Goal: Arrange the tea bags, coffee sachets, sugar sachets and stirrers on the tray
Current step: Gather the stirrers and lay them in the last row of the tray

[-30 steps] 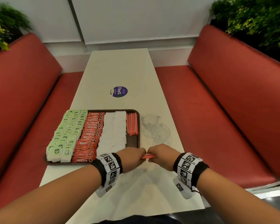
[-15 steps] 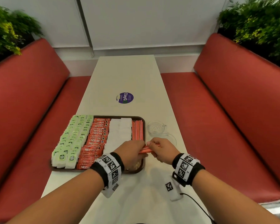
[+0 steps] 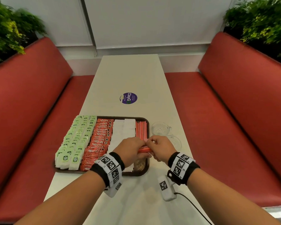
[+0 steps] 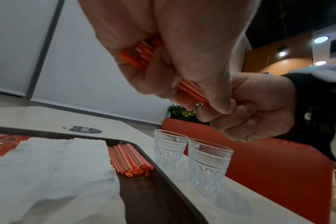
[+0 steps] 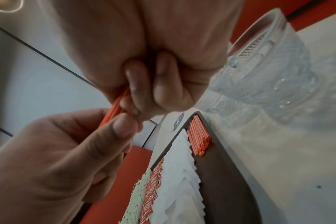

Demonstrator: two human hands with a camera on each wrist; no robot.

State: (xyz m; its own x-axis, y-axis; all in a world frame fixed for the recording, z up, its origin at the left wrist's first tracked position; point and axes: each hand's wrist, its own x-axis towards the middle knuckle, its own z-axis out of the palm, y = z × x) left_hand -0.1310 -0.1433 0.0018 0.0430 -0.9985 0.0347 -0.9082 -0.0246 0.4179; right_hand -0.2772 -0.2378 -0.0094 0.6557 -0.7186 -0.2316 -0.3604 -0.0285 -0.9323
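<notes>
Both hands have travelled forward from the bare table near the body to a spot above the near right corner of the tray (image 3: 143, 172), carrying the bundle of stirrers with them. Left hand (image 3: 130, 151) has its fingers curled round one end of the held stirrers (image 3: 144, 149), and right hand (image 3: 161, 149) pinches the other end between thumb and curled fingers, so the orange bundle lies crosswise between the two fists, raised clear of the tray floor as the left wrist view shows. Just beyond the hands, a second batch of tray stirrers (image 4: 129, 160) lies lengthwise along the tray's right edge at its far end, with bare brown tray floor nearer the person. Beside those, the white sugar sachets (image 3: 123, 132) fill two overlapping rows, then the red coffee sachets (image 3: 102, 137) run in a column, and the green tea bags (image 3: 76, 140) occupy the left side, spilling slightly over the tray's left rim. Off the tray, on the table (image 3: 130, 75) just to its right, stand two patterned clear glasses (image 4: 190, 159), one behind the other and touching or nearly so. Farther up the table lies a round purple sticker (image 3: 128, 98). Red benches (image 3: 242, 103) flank the table on both sides, with green plants (image 3: 263, 23) behind their backrests.
</notes>
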